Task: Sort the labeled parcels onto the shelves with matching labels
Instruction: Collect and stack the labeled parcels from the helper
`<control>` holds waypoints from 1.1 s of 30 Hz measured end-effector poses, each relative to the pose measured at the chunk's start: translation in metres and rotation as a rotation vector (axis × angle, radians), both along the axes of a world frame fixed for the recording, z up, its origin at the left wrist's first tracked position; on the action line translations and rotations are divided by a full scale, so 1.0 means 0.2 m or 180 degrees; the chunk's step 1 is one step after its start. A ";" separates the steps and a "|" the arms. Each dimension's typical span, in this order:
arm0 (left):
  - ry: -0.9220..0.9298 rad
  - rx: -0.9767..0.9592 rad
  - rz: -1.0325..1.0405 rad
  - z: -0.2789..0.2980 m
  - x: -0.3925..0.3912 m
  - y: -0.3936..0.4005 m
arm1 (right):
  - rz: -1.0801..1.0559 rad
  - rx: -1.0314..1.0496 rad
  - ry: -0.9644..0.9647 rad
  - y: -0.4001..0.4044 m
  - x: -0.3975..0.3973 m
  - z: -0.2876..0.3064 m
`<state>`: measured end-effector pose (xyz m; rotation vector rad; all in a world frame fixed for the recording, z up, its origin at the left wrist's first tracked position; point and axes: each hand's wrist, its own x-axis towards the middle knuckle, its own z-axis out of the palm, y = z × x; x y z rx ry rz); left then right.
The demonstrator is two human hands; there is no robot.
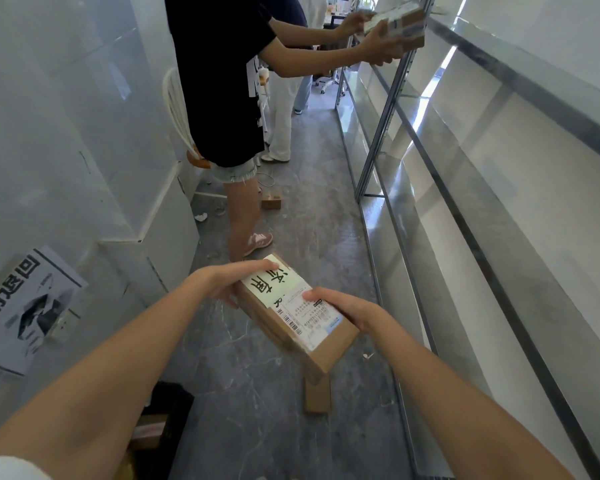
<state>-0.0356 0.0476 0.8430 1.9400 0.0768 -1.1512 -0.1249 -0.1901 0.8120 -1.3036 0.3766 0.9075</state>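
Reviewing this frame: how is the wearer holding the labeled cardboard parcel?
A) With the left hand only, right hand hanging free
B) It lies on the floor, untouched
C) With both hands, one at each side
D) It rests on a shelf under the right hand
C: the left hand and the right hand both grip the parcel, held in the air above the floor.

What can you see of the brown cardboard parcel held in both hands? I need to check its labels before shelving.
The brown cardboard parcel is a flat rectangular box, closed, held roughly level above the grey floor and angled diagonally. On top sit a pale green label with large handwritten black characters and a white printed shipping label with barcodes. The left hand grips its far left end; the right hand grips its right edge, thumb on the shipping label.
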 end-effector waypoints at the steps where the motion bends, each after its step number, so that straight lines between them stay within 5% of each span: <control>1: 0.0079 -0.0065 0.0061 0.00 -0.01 0.00 | 0.0046 -0.0025 -0.0005 -0.01 0.00 0.00; 14: 0.0334 -0.0622 0.0648 -0.10 -0.09 0.10 | 0.0461 -0.1013 -0.0225 -0.02 0.06 0.10; 25: 0.0424 -0.1340 0.1430 -0.25 -0.13 0.15 | -0.1351 -0.0234 -0.0330 -0.11 0.00 -0.07; 33: 0.0714 -0.1450 0.1017 -0.28 -0.19 0.14 | -0.2288 0.0264 -0.0478 0.01 0.00 -0.08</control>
